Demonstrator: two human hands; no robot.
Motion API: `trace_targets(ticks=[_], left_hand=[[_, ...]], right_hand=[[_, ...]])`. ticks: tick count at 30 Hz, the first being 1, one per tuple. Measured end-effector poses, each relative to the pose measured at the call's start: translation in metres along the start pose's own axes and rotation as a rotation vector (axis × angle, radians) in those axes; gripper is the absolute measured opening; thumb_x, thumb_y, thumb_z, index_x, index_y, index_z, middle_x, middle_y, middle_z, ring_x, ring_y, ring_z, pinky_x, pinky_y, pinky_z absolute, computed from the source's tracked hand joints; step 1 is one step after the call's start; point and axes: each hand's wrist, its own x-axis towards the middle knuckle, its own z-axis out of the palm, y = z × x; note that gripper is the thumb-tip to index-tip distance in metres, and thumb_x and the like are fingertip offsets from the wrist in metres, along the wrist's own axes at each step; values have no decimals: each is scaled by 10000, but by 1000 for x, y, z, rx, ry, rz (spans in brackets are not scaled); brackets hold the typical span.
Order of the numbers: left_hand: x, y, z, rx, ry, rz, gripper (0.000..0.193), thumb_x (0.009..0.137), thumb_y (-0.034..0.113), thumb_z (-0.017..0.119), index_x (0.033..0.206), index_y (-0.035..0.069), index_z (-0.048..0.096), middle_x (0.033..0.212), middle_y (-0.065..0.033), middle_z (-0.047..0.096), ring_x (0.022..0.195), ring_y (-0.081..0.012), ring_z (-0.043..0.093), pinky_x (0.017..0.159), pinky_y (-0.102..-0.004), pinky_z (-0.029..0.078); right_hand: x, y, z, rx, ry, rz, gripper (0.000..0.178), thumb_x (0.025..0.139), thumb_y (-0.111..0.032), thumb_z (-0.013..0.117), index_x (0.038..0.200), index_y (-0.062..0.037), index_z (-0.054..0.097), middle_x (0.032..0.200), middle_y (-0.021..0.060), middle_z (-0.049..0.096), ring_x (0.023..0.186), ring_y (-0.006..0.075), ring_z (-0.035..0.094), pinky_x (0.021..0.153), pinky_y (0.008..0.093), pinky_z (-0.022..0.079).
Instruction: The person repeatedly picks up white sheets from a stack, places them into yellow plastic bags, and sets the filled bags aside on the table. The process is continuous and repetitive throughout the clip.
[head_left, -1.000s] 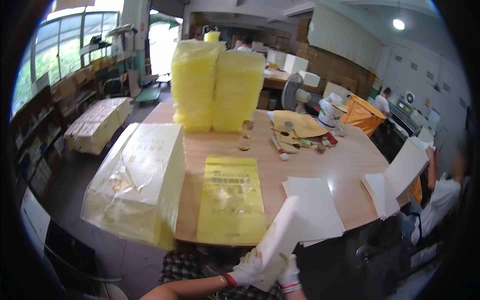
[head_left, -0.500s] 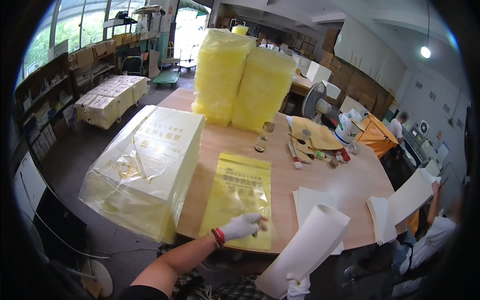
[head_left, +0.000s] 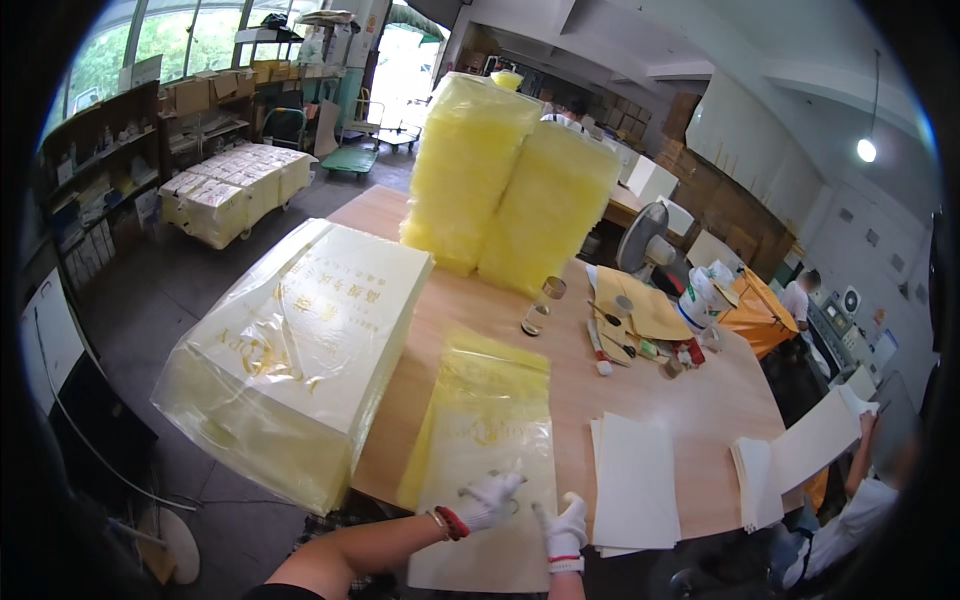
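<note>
White paper sheets [head_left: 470, 560] lie with their far part in a yellow printed plastic bag [head_left: 490, 370] at the near edge of the table. Their near part sticks out past the table edge. My left hand [head_left: 487, 503], in a white glove with some fingertips uncovered, rests over the bag and paper, its fingers reaching out to the right. At the paper's right edge is my right hand [head_left: 562, 530], also gloved, closed with its thumb on top and fingers along the side. Its fingertips are partly hidden.
On the left stands a tall plastic-wrapped paper stack [head_left: 330, 300]. Piles of yellow bags [head_left: 470, 170] rise at the back. A small glass jar [head_left: 540, 310], scissors [head_left: 612, 320], more white sheets [head_left: 635, 480] and a fan [head_left: 645, 235] are around. A co-worker [head_left: 860, 530] handles paper at right.
My right hand has brought the rolled paper from the lower right onto the yellow bag, and it now lies flat, partly inside. My left hand stays over the bag.
</note>
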Motion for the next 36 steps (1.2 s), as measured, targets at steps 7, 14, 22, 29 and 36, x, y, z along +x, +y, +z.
trace_targets(ticks=[7, 14, 22, 29, 36], left_hand=[[-39, -81, -57, 441, 491, 48, 345, 774, 152, 602, 1093, 63, 503, 865, -122, 529, 800, -288, 534, 785, -393, 451], [-110, -103, -50, -374, 381, -608, 326, 790, 81, 556, 1074, -5, 421, 1099, -219, 475, 895, -348, 541, 772, -390, 463], [-196, 2, -83, 65, 190, -441, 289, 794, 45, 551, 1029, -2, 391, 1160, -237, 428, 884, -302, 554, 682, -341, 483], [-251, 78, -128, -5, -60, -476, 139, 793, 46, 530, 912, -15, 493, 1072, -223, 485, 886, -322, 527, 737, -376, 444], [-254, 65, -103, -124, -18, -463, 92, 763, 26, 576, 849, -5, 584, 914, -167, 584, 800, -274, 582, 731, -330, 469]], right_hand=[[38, 3, 70, -196, -443, 75, 546, 800, -151, 525, 1299, -116, 305, 891, 228, 609, 824, 401, 599, 697, 490, 463], [-18, 7, 27, -249, -637, 106, 598, 813, -152, 481, 1351, -118, 223, 914, 219, 617, 817, 361, 613, 683, 459, 472], [-124, 11, -18, -45, -677, 56, 490, 821, -173, 478, 1288, -125, 339, 899, 192, 620, 771, 331, 612, 646, 425, 476], [-215, 28, -77, 208, -881, -115, 411, 828, -192, 475, 1233, -131, 440, 886, 168, 623, 731, 305, 610, 615, 395, 480], [-205, -6, -100, 135, -661, -441, 255, 796, -188, 485, 1017, -145, 605, 721, 111, 609, 540, 286, 564, 450, 386, 452]])
